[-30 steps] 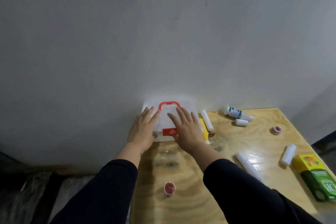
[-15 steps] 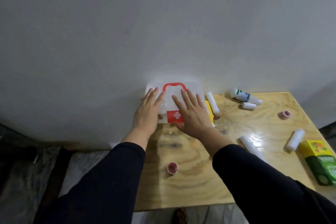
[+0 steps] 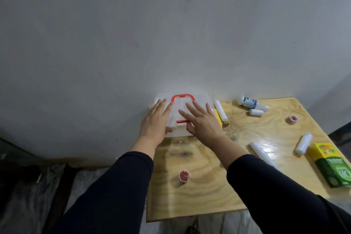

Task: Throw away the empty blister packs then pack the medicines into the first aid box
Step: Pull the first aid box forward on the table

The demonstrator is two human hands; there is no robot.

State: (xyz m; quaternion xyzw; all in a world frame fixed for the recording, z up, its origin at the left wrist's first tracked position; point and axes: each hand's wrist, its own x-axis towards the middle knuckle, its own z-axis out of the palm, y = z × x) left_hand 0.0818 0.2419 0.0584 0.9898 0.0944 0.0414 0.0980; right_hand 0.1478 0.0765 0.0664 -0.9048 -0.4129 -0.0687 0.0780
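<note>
Resting flat with fingers spread, the left hand (image 3: 154, 119) and right hand (image 3: 203, 120) are laid open on the lid of the first aid box (image 3: 181, 100), nothing being gripped. The box is set at the table's (image 3: 209, 186) far left corner against the wall, its front largely hidden by the hands. A yellow pack (image 3: 218, 119) beside it is mostly covered by the right hand and cannot be made out.

The table (image 3: 209, 186) is pale plywood with swirling grain, varnished glossy enough to glare at 3 o'clock. The box (image 3: 182, 100) at 12 o'clock is frosted translucent plastic with a red plastic handle (image 3: 182, 97). The carton (image 3: 330, 165) is glossy printed card; the sleeves (image 3: 117, 186) are matt black cloth.
</note>
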